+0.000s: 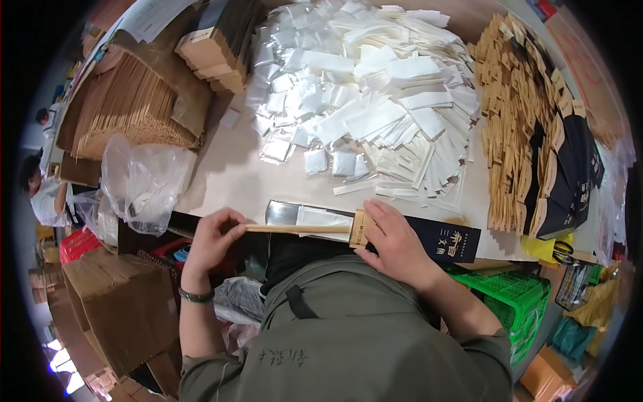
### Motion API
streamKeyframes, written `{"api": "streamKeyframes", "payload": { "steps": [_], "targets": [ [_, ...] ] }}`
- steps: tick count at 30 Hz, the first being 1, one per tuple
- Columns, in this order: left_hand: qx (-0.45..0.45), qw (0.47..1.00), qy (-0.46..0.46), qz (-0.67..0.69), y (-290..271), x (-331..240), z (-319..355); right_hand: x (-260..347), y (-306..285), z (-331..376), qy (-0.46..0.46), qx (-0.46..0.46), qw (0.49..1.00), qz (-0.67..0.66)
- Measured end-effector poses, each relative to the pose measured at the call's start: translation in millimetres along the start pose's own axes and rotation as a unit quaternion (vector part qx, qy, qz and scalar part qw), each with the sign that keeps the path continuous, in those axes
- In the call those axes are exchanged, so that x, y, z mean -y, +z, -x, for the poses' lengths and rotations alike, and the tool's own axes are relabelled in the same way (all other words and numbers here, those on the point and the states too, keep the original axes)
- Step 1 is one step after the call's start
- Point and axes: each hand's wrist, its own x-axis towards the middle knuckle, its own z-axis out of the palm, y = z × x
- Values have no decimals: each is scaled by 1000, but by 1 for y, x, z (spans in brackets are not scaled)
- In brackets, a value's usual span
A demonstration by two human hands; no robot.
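Note:
My left hand (216, 236) pinches the left end of a pair of thin wooden chopsticks (281, 229), which lie level along the table's near edge. Their right end reaches the mouth of a dark blue paper sleeve (439, 238) with a kraft-brown band (360, 229). Across that sleeve lies my right hand (395, 238), fingers and thumb gripping it just beside the band. A slim white paper packet (325, 220) lies along the chopsticks, also running to the sleeve's mouth. Under the packet a shiny silver flat piece (281, 212) shows; how far it reaches into the sleeve is hidden.
Beyond my hands spreads a heap of white packets and clear-wrapped squares (375, 87). Brown and dark sleeves (516, 127) are stacked at the right, near yellow-wrapped scissors (562, 252). At the left stand bundled wooden sticks (137, 107) and a clear plastic bag (144, 181). A green crate (509, 295) sits below.

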Motion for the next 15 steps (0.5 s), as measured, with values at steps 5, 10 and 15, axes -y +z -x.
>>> {"api": "streamKeyframes", "payload": {
  "steps": [5,10,15],
  "targets": [
    [-26,990,52,-129,43,-12,-29,-4,7,0,-35,6,999,-2],
    [-156,955,183,-175,119,-34,-36,10,8,-12,6,2,1000,10],
    [-68,988,67,-118,133,-52,-36,11,11,-14,-5,5,1000,6]
  ]
}}
